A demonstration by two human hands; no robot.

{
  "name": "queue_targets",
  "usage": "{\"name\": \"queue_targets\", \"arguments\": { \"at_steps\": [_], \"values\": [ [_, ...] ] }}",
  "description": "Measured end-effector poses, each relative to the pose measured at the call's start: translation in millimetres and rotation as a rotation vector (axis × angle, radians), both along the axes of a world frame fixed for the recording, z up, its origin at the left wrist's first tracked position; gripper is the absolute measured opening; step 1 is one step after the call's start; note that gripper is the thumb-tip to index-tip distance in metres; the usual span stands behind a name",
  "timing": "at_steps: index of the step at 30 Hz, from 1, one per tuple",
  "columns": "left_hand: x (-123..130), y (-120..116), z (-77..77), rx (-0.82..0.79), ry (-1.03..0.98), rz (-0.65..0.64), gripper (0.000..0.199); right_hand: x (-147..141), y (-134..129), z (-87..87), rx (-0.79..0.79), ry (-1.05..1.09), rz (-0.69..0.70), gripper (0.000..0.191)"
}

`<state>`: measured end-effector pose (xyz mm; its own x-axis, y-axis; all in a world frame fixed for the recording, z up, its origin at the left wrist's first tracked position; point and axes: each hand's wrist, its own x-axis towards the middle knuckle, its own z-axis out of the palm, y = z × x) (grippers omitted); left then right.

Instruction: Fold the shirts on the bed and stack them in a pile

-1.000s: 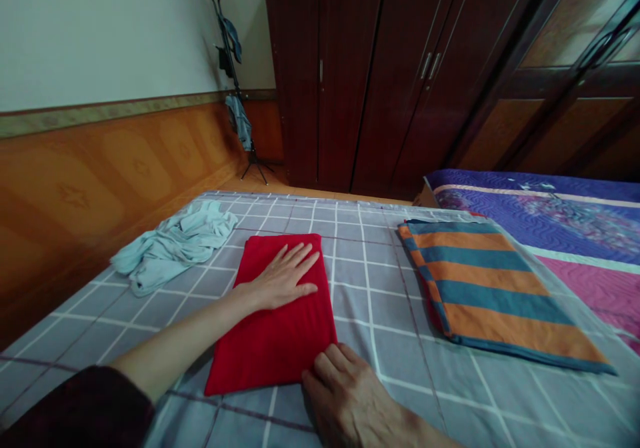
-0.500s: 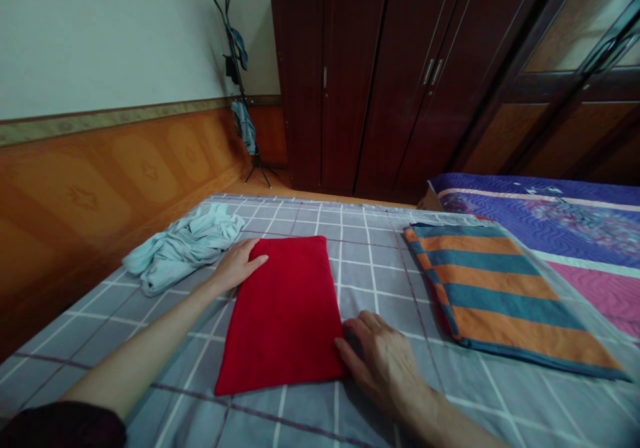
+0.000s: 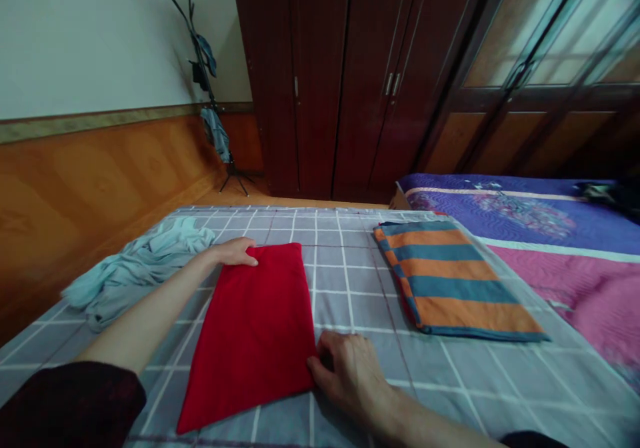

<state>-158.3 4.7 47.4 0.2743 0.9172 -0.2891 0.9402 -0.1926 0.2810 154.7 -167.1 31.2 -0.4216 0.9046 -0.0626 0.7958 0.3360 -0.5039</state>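
Observation:
A folded red cloth (image 3: 255,328) lies flat on the grey checked bedspread (image 3: 360,301). My left hand (image 3: 237,253) grips its far left corner, thumb on top and the other fingers partly hidden under or behind the edge. At the near right corner, my right hand (image 3: 347,371) has its fingers curled, with the thumb tip and fingers pinching the cloth's edge. Left of the red cloth is a crumpled pale green-grey garment (image 3: 145,265). A folded orange and teal striped cloth (image 3: 455,278) lies to the right.
Beyond the bed stand a dark red wardrobe (image 3: 320,88) and a black coat rack (image 3: 205,68) with items hanging on it. A second bed with a purple and pink cover (image 3: 525,211) adjoins on the right.
The view has turned to the right. The red cloth is tilted more, its near left corner now closer to me. Both hands remain at its corners, and my left fingers have closed more on the edge.

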Motion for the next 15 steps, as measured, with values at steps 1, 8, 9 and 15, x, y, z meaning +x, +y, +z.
{"name": "queue_targets", "arguments": {
  "at_steps": [1, 8, 9, 15],
  "values": [
    [1, 0, 0.4, -0.026, -0.002, -0.019, 0.036, 0, -2, -1.1, 0.001, 0.032, -0.004, 0.016],
    [1, -8, -0.6, 0.023, -0.098, 0.0, 0.043, -2, -6, 3.5, -0.11, 0.171, -0.038, 0.016],
    [1, -9, -0.4, -0.02, -0.129, -0.012, 0.043, -3, -6, 5.6, -0.133, 0.182, -0.043, 0.017],
    [12, -8, 13.6, -0.107, -0.275, -0.021, 0.035, -3, -4, 19.2, -0.294, 0.365, -0.162, 0.021]
  ]
}}
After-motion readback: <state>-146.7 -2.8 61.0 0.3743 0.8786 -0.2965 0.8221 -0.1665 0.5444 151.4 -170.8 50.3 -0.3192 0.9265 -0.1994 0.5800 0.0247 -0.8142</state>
